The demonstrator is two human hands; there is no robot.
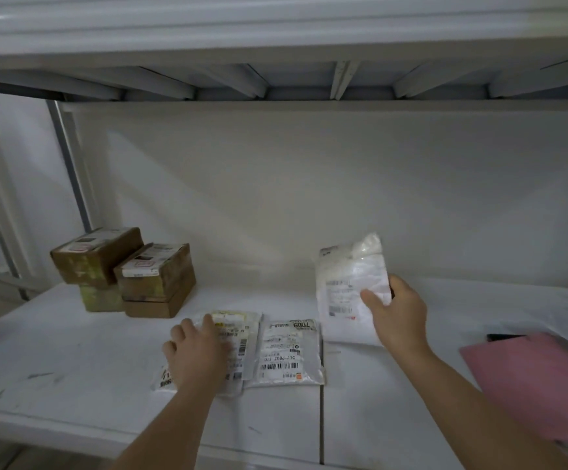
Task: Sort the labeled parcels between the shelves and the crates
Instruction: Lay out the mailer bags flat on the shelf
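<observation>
Shelf (72,374), white metal, fills most of what we see; another shelf deck sits overhead with its ribbed underside showing, and a pale wall stands behind. Grey scuffs mark the shelf surface at the near left.

Pink mailer (533,378) lies at the far right edge of the shelf, partly out of view, with a small dark object just behind its top edge that we cannot identify.

Cardboard boxes (123,269), brown and labelled on top, are stacked in two short piles at the back left, the piles touching each other.

White parcel bag (350,290) is held tilted up off the shelf, right of centre, label facing us. We note our right hand (397,313) grasping it at its right edge, thumb across the front, fingers behind.

Flat labelled parcel (289,354) lies on the shelf in the middle, barcodes and the upside-down number 7009 legible, just left of the lifted bag and apart from it.

Yellow-labelled parcel (235,334) lies beside it on the left, their edges touching or overlapping slightly. Our left hand (194,354) rests palm down on this one, fingers loosely bent over its surface; whether they are pinching it we cannot tell. A corner of another labelled packet shows under the wrist
</observation>
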